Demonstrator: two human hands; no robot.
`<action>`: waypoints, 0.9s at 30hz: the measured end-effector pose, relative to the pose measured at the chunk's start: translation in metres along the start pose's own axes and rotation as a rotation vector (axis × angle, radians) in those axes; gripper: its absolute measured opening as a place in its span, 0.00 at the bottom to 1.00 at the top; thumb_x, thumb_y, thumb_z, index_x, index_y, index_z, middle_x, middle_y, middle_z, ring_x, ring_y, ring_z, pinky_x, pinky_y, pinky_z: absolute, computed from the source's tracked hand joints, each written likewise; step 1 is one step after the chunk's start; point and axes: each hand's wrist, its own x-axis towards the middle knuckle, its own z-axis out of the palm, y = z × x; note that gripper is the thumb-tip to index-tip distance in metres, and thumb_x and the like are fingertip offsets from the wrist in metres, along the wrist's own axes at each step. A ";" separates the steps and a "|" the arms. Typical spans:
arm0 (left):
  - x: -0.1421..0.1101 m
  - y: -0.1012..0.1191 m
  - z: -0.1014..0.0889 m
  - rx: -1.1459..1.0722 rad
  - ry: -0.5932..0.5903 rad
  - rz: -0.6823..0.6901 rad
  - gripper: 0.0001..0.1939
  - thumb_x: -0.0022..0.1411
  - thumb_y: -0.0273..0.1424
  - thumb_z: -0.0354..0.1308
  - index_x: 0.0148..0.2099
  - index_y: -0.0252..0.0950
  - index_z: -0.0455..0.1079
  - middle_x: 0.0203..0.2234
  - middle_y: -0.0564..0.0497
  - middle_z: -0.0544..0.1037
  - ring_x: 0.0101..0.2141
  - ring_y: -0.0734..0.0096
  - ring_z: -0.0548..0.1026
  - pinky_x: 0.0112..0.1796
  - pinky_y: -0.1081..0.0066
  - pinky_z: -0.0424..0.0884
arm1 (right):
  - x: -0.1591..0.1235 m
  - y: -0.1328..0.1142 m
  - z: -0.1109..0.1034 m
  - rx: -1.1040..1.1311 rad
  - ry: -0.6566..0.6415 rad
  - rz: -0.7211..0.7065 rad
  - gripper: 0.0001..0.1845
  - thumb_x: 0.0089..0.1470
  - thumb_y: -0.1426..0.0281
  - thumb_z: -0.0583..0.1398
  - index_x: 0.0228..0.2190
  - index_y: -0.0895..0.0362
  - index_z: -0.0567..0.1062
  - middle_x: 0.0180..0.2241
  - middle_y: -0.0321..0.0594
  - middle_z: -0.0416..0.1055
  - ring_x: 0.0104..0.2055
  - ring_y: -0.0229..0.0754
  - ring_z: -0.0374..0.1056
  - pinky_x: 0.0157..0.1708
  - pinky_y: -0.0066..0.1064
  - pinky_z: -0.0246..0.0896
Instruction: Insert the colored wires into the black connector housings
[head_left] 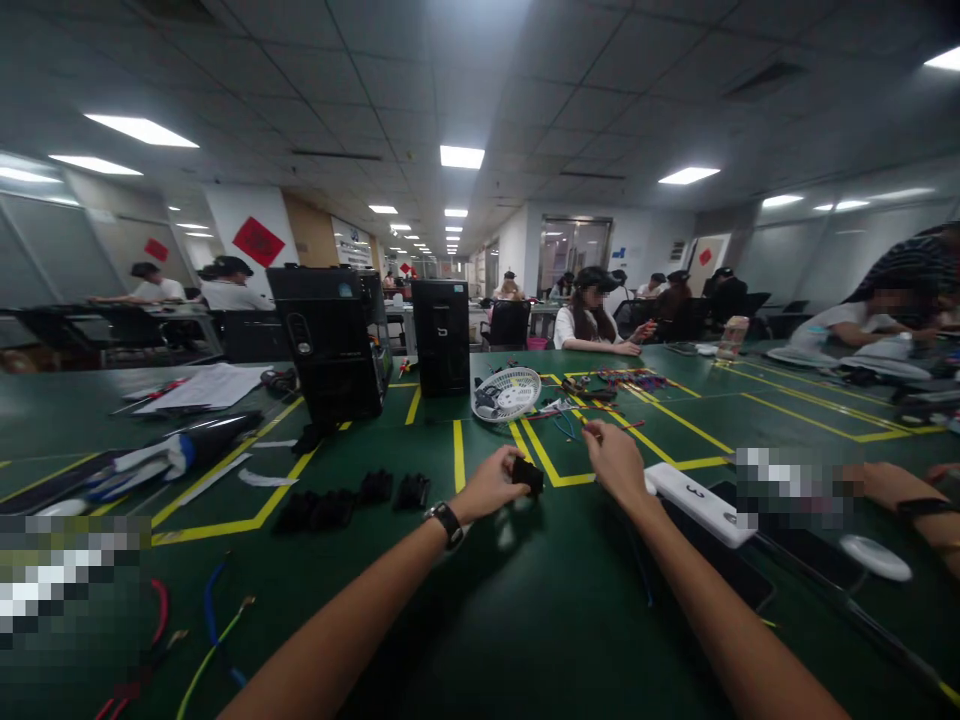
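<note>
Pinching a black block (529, 477), your left hand (487, 484) faces your right hand (616, 462), contents unclear; white case (697, 500) reads "3".

Black piece (531, 477) partly hidden by left hand (489, 483), both forearms (341, 630) cut off by bottom edge

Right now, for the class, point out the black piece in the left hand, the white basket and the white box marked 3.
Black piece (530, 477): head view, on its exposed side.
White basket (524, 388): head view, on its inner wall.
White box (703, 507): head view, on its top face.
</note>
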 end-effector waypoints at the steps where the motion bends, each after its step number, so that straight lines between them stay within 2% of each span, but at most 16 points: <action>1: -0.016 0.005 -0.007 -0.162 0.001 -0.012 0.24 0.53 0.29 0.61 0.52 0.36 0.60 0.38 0.47 0.74 0.41 0.66 0.73 0.42 0.66 0.68 | 0.001 -0.008 -0.007 0.092 0.045 -0.013 0.18 0.60 0.65 0.48 0.45 0.58 0.71 0.39 0.47 0.74 0.43 0.45 0.68 0.41 0.32 0.57; 3: -0.049 0.014 -0.021 -0.542 0.025 -0.064 0.24 0.54 0.29 0.60 0.53 0.36 0.60 0.44 0.43 0.73 0.45 0.63 0.72 0.47 0.62 0.66 | -0.003 -0.030 -0.019 0.356 0.119 -0.059 0.19 0.59 0.63 0.48 0.44 0.59 0.71 0.35 0.46 0.75 0.39 0.45 0.69 0.40 0.32 0.57; 5: -0.080 0.021 -0.035 -0.840 0.075 -0.127 0.23 0.54 0.30 0.61 0.52 0.37 0.61 0.49 0.42 0.70 0.48 0.61 0.71 0.50 0.58 0.65 | -0.013 -0.058 -0.027 0.665 0.117 -0.117 0.18 0.57 0.61 0.50 0.41 0.60 0.71 0.30 0.44 0.74 0.35 0.44 0.68 0.37 0.32 0.58; 9: -0.130 0.029 -0.061 -1.137 0.160 -0.181 0.21 0.59 0.32 0.54 0.54 0.44 0.58 0.55 0.43 0.65 0.51 0.57 0.70 0.49 0.50 0.65 | -0.054 -0.120 -0.028 1.103 -0.146 -0.175 0.16 0.54 0.58 0.53 0.34 0.57 0.71 0.23 0.35 0.66 0.25 0.38 0.62 0.27 0.28 0.56; 11: -0.147 0.028 -0.072 -1.194 0.208 -0.162 0.22 0.60 0.32 0.50 0.57 0.46 0.55 0.54 0.44 0.66 0.50 0.55 0.70 0.48 0.48 0.65 | -0.081 -0.148 -0.024 1.128 -0.274 -0.224 0.14 0.55 0.59 0.53 0.31 0.56 0.71 0.20 0.31 0.61 0.22 0.36 0.56 0.24 0.26 0.50; 13: -0.160 0.024 -0.080 -1.201 0.268 -0.147 0.25 0.60 0.32 0.49 0.59 0.47 0.52 0.49 0.45 0.70 0.48 0.55 0.71 0.46 0.46 0.66 | -0.107 -0.170 -0.018 1.077 -0.368 -0.297 0.15 0.57 0.61 0.52 0.26 0.56 0.70 0.20 0.32 0.60 0.22 0.35 0.54 0.23 0.26 0.47; 16: -0.170 0.012 -0.085 -1.174 0.364 -0.142 0.26 0.60 0.32 0.47 0.60 0.46 0.50 0.43 0.46 0.73 0.42 0.57 0.74 0.43 0.46 0.68 | -0.135 -0.189 -0.008 1.023 -0.487 -0.373 0.17 0.58 0.61 0.52 0.22 0.56 0.68 0.21 0.32 0.60 0.24 0.35 0.54 0.24 0.26 0.46; 18: -0.172 0.003 -0.085 -1.152 0.407 -0.132 0.25 0.59 0.33 0.46 0.59 0.43 0.52 0.43 0.45 0.73 0.41 0.59 0.75 0.44 0.49 0.68 | -0.147 -0.195 -0.003 1.031 -0.550 -0.349 0.18 0.58 0.60 0.52 0.22 0.56 0.66 0.20 0.32 0.59 0.23 0.35 0.53 0.23 0.27 0.45; 21: -0.170 -0.003 -0.082 -1.159 0.396 -0.107 0.23 0.57 0.33 0.45 0.57 0.40 0.55 0.45 0.43 0.73 0.44 0.59 0.74 0.47 0.52 0.65 | -0.157 -0.200 0.003 1.082 -0.625 -0.256 0.19 0.58 0.57 0.52 0.21 0.56 0.64 0.18 0.31 0.56 0.21 0.35 0.51 0.22 0.27 0.43; 24: -0.169 0.001 -0.080 -1.227 0.358 -0.064 0.23 0.58 0.32 0.45 0.56 0.41 0.54 0.47 0.43 0.73 0.46 0.57 0.73 0.48 0.52 0.64 | -0.164 -0.207 0.007 1.103 -0.667 -0.188 0.20 0.58 0.56 0.52 0.21 0.55 0.63 0.16 0.30 0.54 0.20 0.34 0.49 0.21 0.27 0.41; 27: -0.170 0.009 -0.078 -1.264 0.331 -0.018 0.23 0.57 0.30 0.45 0.56 0.41 0.53 0.48 0.43 0.72 0.47 0.55 0.73 0.48 0.51 0.64 | -0.168 -0.214 0.011 1.041 -0.638 -0.173 0.19 0.58 0.57 0.51 0.21 0.55 0.62 0.15 0.29 0.53 0.19 0.34 0.48 0.21 0.27 0.40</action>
